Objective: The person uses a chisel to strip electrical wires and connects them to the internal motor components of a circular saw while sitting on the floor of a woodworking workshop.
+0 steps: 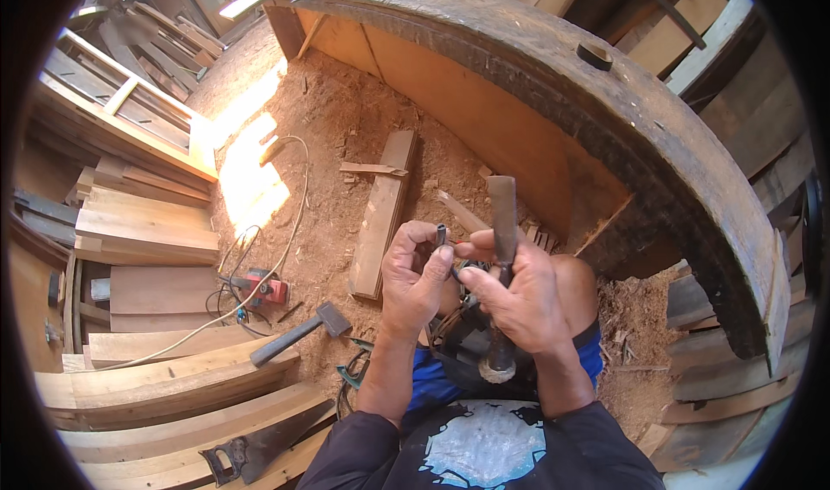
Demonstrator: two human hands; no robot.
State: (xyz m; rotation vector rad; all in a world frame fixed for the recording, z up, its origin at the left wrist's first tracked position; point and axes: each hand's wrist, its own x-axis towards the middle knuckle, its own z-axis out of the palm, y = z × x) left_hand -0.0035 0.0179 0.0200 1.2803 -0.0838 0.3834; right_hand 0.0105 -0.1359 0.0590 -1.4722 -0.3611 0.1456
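Observation:
My left hand point(415, 278) is closed, pinching a small dark tube-like piece point(441, 233) between thumb and fingers; its exact kind is too small to make out. Close beside it, my right hand point(527, 300) grips a wide-bladed chisel point(502, 209). The blade points away from me and the dark handle point(498, 356) comes out below the palm, toward my lap. The right thumb and forefinger reach over to the left fingertips, at the small piece. Whether they also grip it is partly hidden.
Ahead and to the right curves a long workbench point(536, 32) with a dark ring point(594, 56) on top. Boards point(385, 222) lie on the shaving-covered floor. At left are a hammer point(303, 333), a red power tool point(264, 288) with cords, a handsaw point(259, 451) and stacked planks point(147, 222).

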